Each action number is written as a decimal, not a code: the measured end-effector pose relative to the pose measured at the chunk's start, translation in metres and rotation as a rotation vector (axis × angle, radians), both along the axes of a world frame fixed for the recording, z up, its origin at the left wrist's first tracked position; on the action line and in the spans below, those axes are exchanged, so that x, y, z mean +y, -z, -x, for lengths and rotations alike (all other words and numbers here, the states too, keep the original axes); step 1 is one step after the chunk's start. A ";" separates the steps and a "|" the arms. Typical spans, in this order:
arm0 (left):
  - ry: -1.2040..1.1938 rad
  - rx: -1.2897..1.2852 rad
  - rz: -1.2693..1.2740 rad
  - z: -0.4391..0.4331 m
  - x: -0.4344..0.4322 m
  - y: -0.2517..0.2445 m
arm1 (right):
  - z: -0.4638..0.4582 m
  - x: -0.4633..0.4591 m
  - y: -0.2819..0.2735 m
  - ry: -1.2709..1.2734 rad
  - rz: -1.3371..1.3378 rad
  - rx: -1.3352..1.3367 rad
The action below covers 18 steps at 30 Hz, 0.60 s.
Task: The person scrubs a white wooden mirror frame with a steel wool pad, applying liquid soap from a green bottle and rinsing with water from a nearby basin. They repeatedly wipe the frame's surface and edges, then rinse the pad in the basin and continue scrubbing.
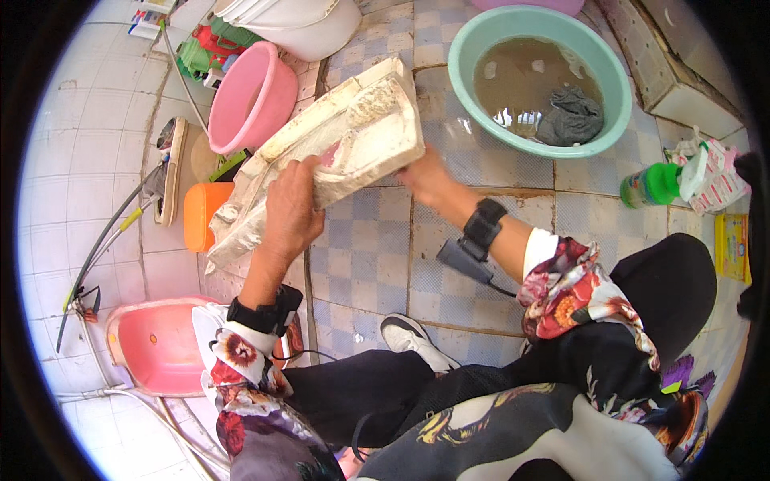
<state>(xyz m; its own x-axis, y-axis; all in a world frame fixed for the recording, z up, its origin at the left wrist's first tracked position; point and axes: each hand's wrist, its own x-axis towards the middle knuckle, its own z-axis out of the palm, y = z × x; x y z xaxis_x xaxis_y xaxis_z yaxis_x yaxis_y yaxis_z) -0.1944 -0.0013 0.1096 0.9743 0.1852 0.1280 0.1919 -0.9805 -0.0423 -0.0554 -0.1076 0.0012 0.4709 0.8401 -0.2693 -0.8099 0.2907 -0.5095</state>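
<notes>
A worn, cream-coloured plastic board [373,129], moulded like a washboard with a raised rim and a recess, is held tilted above the tiled floor. My left hand [295,210] grips its lower long edge. Beyond those fingers, a small pink piece [330,154] shows against the board, possibly soap. My right hand [427,177] is blurred at the board's right corner. Its fingertips are partly hidden there, so I cannot tell whether they grip it. At the upper right, a turquoise basin [458,90] holds murky brown water and a dark grey wet cloth [571,117].
Left of the board stand a pink basin [252,99], an orange container [203,216] and a white bucket [301,30]. A red tub [159,349] sits lower left, near hoses along the wall. On the right are a green-lidded bottle [649,185] and a yellow packet [732,248].
</notes>
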 end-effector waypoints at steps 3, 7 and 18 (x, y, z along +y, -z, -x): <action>-0.068 0.017 -0.004 0.003 -0.007 0.009 | -0.011 0.004 0.011 0.006 -0.107 0.089; -0.102 0.005 0.005 0.000 -0.005 0.024 | 0.013 0.003 0.030 -0.235 -0.101 0.075; 0.067 0.139 0.075 0.052 -0.017 0.119 | -0.081 -0.070 0.038 -0.392 0.972 -1.626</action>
<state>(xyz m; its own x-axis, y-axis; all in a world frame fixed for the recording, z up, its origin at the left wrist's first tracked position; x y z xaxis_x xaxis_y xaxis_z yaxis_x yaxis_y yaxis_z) -0.2461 -0.0180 -0.0091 0.9921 0.1235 -0.0207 0.1238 -0.9923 0.0098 0.0252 -0.1775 -0.0372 0.5641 0.8005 -0.2026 0.5931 -0.5635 -0.5751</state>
